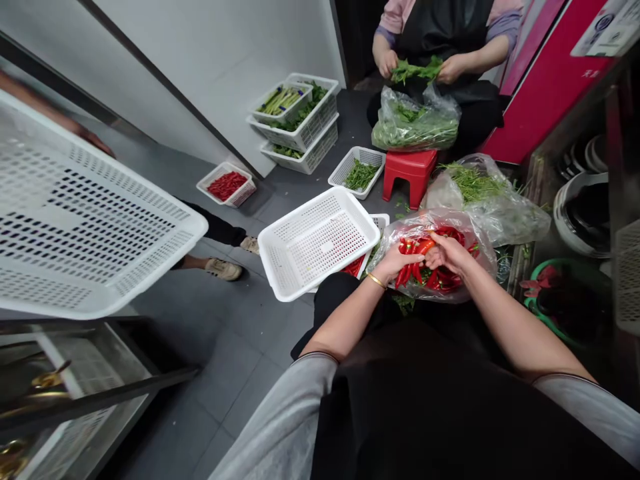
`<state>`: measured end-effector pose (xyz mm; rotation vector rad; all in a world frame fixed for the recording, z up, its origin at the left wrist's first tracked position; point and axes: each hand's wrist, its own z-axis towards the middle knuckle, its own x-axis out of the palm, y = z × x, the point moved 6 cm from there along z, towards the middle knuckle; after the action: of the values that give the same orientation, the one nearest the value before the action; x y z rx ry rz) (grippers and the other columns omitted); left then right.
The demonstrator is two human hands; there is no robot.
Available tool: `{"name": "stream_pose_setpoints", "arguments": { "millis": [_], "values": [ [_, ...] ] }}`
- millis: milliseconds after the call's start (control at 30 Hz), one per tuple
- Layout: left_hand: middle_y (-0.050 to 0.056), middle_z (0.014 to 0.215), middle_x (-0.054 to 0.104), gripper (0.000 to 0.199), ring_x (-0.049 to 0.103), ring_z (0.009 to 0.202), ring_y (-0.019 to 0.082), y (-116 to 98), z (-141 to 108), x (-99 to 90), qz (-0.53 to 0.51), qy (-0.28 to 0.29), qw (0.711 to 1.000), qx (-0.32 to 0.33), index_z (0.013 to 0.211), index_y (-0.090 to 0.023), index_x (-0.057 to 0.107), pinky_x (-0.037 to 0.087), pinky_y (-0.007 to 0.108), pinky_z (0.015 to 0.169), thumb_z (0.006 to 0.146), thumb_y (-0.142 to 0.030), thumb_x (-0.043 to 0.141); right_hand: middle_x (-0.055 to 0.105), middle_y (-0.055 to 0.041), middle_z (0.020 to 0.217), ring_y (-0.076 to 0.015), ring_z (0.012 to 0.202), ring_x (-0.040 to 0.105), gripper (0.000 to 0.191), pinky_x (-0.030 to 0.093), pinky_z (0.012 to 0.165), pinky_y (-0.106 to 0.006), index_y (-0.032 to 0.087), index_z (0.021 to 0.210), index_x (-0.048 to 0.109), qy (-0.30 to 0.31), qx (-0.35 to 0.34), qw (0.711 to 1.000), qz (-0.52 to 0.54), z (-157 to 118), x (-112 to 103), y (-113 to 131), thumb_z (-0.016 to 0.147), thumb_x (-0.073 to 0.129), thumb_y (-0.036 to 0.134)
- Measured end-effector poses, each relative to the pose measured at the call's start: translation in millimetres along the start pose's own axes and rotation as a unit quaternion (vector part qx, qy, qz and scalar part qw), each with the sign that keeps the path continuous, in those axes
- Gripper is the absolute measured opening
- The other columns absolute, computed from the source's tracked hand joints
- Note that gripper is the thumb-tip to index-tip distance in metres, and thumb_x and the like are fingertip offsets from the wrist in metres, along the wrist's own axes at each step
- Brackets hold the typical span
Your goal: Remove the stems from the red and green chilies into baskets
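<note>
Red chili peppers (443,279) fill an open clear plastic bag (483,250) in front of my lap. My left hand (395,261), below a gold bracelet, is closed on several red peppers at the left of the bag. Over the peppers, my right hand (447,253) has its fingers curled around the end of a red pepper beside the left hand. A white perforated basket (327,245), with nothing but tiny specks in it, rests tilted left of the bag. Partly under it is another basket with red peppers (355,267).
A person (445,40) opposite holds green leaves above a bag on a red stool (410,172). Another person carries a large white basket (100,220) at left. Vegetable baskets (313,137) are stacked by the wall; a metal shelf (90,380) stands lower left.
</note>
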<state>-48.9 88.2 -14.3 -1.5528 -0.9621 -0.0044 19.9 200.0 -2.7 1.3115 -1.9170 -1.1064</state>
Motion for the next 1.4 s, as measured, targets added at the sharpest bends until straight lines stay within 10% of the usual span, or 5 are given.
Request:
{"name": "stream_pose_setpoints", "arguments": {
  "millis": [233, 367, 667, 1000, 1400],
  "values": [
    [0.002, 0.067, 0.066, 0.051, 0.060, 0.059, 0.014, 6, -17, 4.8, -0.024, -0.031, 0.996, -0.080, 0.088, -0.011, 0.067, 0.053, 0.037, 0.071, 0.045, -0.023, 0.093, 0.071, -0.0218, 0.097, -0.0327, 0.095, 0.068, 0.047, 0.048, 0.076, -0.036, 0.009, 0.109, 0.067, -0.220, -0.112, 0.778, -0.578, -12, -12, 38, 0.099, 0.036, 0.043],
    [0.004, 0.072, 0.068, 0.051, 0.063, 0.063, 0.015, -26, -38, -5.0, -0.055, -0.021, 0.998, -0.036, 0.088, -0.009, 0.067, 0.054, 0.037, 0.074, 0.046, -0.023, 0.093, 0.067, -0.0280, 0.108, -0.0382, 0.099, 0.066, 0.050, 0.047, 0.077, -0.044, 0.007, 0.121, 0.062, -0.164, -0.014, 0.732, -0.661, 3, -30, 23, 0.098, 0.035, 0.042],
    [0.001, 0.067, 0.065, 0.028, 0.064, 0.060, 0.011, -134, -187, -214.0, -0.140, -0.301, 0.924, 0.188, 0.084, -0.011, 0.060, 0.054, 0.026, 0.067, 0.069, -0.021, 0.081, 0.068, -0.0180, 0.089, -0.0405, 0.078, 0.065, 0.055, 0.045, 0.066, -0.050, 0.024, 0.116, 0.063, -0.114, -0.177, 0.680, -0.702, -3, 20, 51, 0.090, 0.032, 0.061],
    [0.005, 0.067, 0.063, 0.008, 0.067, 0.074, 0.019, 54, -306, -357.5, -0.294, -0.559, 0.772, 0.070, 0.082, -0.015, 0.060, 0.056, 0.036, 0.077, 0.083, -0.022, 0.065, 0.062, -0.0181, 0.119, -0.0316, 0.107, 0.058, 0.053, 0.043, 0.088, -0.039, 0.011, 0.135, 0.049, 0.157, -0.431, 0.441, -0.771, 62, 245, 23, 0.087, 0.057, 0.030],
    [0.004, 0.062, 0.063, 0.008, 0.066, 0.073, 0.018, 87, -171, -408.5, -0.382, -0.584, 0.714, 0.064, 0.078, -0.013, 0.060, 0.054, 0.033, 0.079, 0.079, -0.008, 0.065, 0.071, -0.0090, 0.090, -0.0199, 0.075, 0.065, 0.027, 0.036, 0.057, -0.026, 0.022, 0.108, 0.069, 0.150, -0.304, 0.459, -0.821, 148, 257, 10, 0.092, 0.048, 0.025]
  ]
}}
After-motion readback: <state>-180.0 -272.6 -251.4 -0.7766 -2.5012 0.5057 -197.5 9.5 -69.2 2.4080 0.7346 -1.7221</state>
